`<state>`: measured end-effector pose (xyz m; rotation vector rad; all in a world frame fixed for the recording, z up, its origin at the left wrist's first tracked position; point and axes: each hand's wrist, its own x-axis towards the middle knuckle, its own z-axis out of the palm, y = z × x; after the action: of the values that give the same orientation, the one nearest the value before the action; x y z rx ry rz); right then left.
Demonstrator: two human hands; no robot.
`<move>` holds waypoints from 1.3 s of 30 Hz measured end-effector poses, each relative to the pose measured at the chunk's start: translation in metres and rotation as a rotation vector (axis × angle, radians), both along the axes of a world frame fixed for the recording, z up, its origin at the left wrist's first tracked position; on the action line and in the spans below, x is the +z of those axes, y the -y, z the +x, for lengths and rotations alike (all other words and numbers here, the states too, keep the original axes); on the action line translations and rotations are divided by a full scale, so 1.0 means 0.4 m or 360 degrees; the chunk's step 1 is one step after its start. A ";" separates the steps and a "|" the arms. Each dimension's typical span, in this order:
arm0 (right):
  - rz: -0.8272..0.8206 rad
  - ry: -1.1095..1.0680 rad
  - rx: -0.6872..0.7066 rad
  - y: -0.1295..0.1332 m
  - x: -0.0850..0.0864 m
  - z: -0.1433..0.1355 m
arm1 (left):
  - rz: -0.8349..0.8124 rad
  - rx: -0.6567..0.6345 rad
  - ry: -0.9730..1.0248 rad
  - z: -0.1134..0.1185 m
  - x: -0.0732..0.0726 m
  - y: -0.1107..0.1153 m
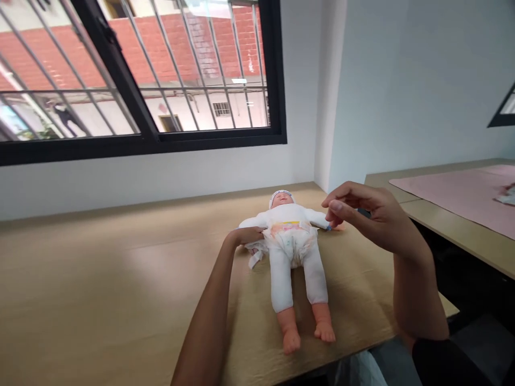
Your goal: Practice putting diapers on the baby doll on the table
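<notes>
— Two hands are over one doll [295, 252], is that right?

— Yes. The doll lies on its back on the wooden tabletop [100, 279], head toward the window [137, 69], bare feet toward the person. It wears white clothing and a nappy [293, 241] with a coloured band at the waist.

— What is the left hand [247, 236] doing?

— It rests at the doll's side, by the waist, fingers curled onto the nappy edge and a loose white tab there. Its grip is narrow; whether it actually pinches the fabric I cannot tell.

— And the right hand [362, 214]?

— Raised above the tabletop just beside the doll's outstretched arm, fingertips drawn together near the thumb. That grip is narrow too, and nothing shows clearly between the fingers.

— Anything else nearby?

— A second tabletop stands well apart on the right, carrying a pink mat [462, 195].
</notes>
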<state>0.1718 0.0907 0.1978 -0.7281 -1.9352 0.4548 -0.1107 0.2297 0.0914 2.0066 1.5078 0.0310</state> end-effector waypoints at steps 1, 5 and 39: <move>0.0006 0.0015 0.0025 -0.002 0.002 0.008 | -0.0116 0.0009 0.0051 -0.005 0.004 0.003; 0.0038 0.0052 0.0016 -0.004 0.012 0.052 | -0.0362 0.0101 0.0203 -0.015 0.028 0.001; -0.0025 0.0772 0.0020 -0.239 -0.166 -0.165 | -0.0115 0.0241 0.0239 -0.046 0.071 -0.006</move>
<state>0.1059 0.1864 0.1314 -0.8969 -2.3893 0.3188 -0.1292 0.2320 0.1199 1.7891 1.5386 0.1830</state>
